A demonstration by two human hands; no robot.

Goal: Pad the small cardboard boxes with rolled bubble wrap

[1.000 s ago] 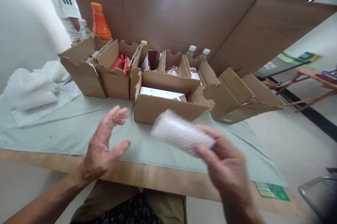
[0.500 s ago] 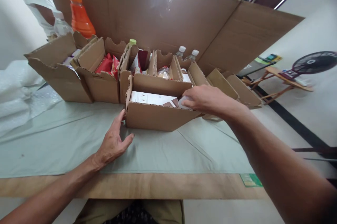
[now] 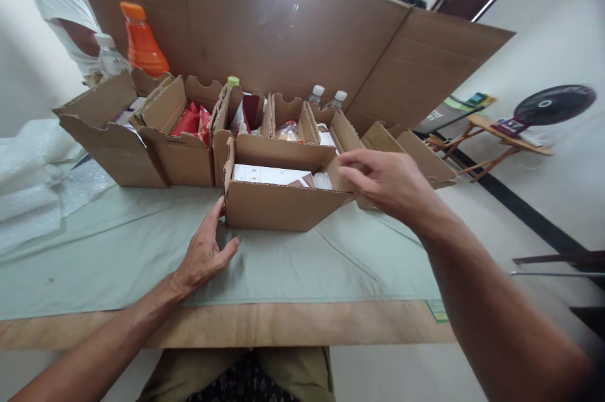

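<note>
A cardboard bin (image 3: 278,208) with a slanted end stands on the green cloth in front of me. In it lie a white box (image 3: 269,175) with brown markings and, at its right, a clear plastic item (image 3: 322,181) whose kind I cannot make out. My left hand (image 3: 204,254) is open on the cloth, its fingertips at the bin's left end, thumb spread away. Over the bin's right end hovers my right hand (image 3: 382,184), fingers loosely bent and apart, with nothing visible in them. Whether it touches the rim I cannot tell.
Behind stand several cardboard bins (image 3: 189,156) with red packets (image 3: 191,120) and other goods. An orange bottle (image 3: 143,43) and clear bottles rise before a tall cardboard panel (image 3: 283,30). Bubble wrap (image 3: 31,181) lies left; a fan (image 3: 551,106) stands right. A person's sleeve shows top left.
My right hand has let go of the clear plastic item and drawn up to the right. That item now lies in the bin beside the white box. My left hand has stayed put.
</note>
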